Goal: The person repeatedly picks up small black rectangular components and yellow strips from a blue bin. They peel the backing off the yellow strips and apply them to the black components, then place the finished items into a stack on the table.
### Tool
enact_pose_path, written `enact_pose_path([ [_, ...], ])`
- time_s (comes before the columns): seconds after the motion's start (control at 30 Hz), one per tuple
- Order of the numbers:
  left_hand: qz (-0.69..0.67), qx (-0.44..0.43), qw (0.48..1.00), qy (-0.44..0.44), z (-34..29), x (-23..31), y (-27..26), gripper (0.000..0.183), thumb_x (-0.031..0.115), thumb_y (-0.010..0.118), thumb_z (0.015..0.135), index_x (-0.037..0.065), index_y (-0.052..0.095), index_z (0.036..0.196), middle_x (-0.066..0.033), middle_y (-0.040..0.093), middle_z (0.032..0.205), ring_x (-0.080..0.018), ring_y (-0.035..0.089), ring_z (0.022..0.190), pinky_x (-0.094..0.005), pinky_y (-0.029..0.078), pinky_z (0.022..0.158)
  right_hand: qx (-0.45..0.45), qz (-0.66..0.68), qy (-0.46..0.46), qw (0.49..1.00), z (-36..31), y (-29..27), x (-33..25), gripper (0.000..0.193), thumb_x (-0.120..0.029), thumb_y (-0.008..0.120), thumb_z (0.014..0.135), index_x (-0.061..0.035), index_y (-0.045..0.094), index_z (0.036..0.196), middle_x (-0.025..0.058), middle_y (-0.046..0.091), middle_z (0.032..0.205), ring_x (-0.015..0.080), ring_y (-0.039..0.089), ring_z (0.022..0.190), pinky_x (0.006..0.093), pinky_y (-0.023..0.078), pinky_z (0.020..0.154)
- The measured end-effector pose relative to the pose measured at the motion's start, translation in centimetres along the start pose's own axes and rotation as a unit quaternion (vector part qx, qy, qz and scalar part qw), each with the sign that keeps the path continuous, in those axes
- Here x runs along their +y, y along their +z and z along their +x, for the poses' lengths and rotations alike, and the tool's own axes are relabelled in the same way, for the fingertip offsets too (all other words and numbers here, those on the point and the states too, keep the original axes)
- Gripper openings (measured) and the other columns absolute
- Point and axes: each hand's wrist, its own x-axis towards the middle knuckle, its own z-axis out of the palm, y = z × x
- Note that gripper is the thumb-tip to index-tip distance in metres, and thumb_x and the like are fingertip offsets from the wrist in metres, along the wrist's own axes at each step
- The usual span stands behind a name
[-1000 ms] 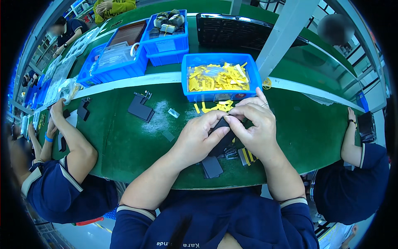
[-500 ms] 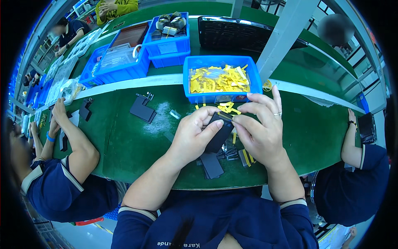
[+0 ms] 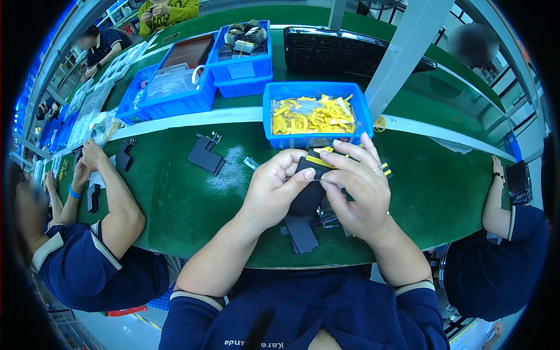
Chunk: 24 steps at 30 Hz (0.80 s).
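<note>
My left hand (image 3: 269,189) is closed round a black flat rectangular piece (image 3: 312,169), thumb on its face. A yellow strip (image 3: 319,160) lies along the piece's far edge. At the piece's right side, my right hand (image 3: 360,201) has thumb and forefinger pinched together, the other fingers raised; what lies between the tips is too small to make out. A small yellow-and-black piece (image 3: 385,169) shows beside its ringed finger; I cannot tell whether it is held. Below my hands, several dark flat pieces (image 3: 301,234) lie in a pile on the green table.
A blue bin (image 3: 269,139) of yellow strips (image 3: 309,116) stands beyond my hands. Black L-shaped pieces (image 3: 205,154) lie left of them, beside white powdery marks (image 3: 228,175). Further blue bins (image 3: 175,108) and a grey post (image 3: 402,58) stand behind. Co-workers' arms (image 3: 119,195) flank me.
My right hand has dropped slightly and its fingers have curled lower over the black piece. More of the yellow strip shows along that piece's edge. The yellow-and-black piece now shows beside my right hand.
</note>
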Motion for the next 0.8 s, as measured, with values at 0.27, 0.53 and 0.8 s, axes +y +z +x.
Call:
enact_pose_path([
  [0.27,0.352,0.052,0.922,0.151,-0.9,0.3,0.9,0.025,0.005,0.061,0.084,0.001,0.055,0.108,-0.0132,0.066,0.087,-0.0205,0.066,0.077,-0.0287,0.05,0.067,-0.048,0.0,0.013,0.999,0.5,-1.3,0.1,0.014,-0.002,0.069,0.068,-0.0054,0.061,0.079,0.0079,0.062,0.088,0.0263,0.06,0.092,0.0524,0.034,0.101],
  [0.53,0.147,0.065,0.985,0.066,-0.6,-0.5,0.2,0.025,0.005,0.058,0.088,-0.001,0.053,0.111,-0.0109,0.068,0.095,-0.0124,0.064,0.082,-0.0262,0.05,0.071,0.061,0.044,0.057,0.996,0.3,-0.8,0.4,0.012,0.002,0.068,0.07,-0.004,0.063,0.079,0.0093,0.064,0.081,0.0238,0.062,0.08,0.0426,0.046,0.086],
  [0.8,0.106,0.041,0.993,0.025,-0.6,-0.3,0.1,0.022,0.005,0.053,0.092,-0.003,0.049,0.112,-0.009,0.064,0.099,-0.0086,0.06,0.087,-0.0214,0.047,0.075,0.048,0.236,0.254,0.937,-0.6,-0.2,1.4,0.006,-0.001,0.067,0.075,0.0005,0.064,0.08,0.0077,0.065,0.076,0.0158,0.062,0.071,0.0274,0.047,0.066],
])
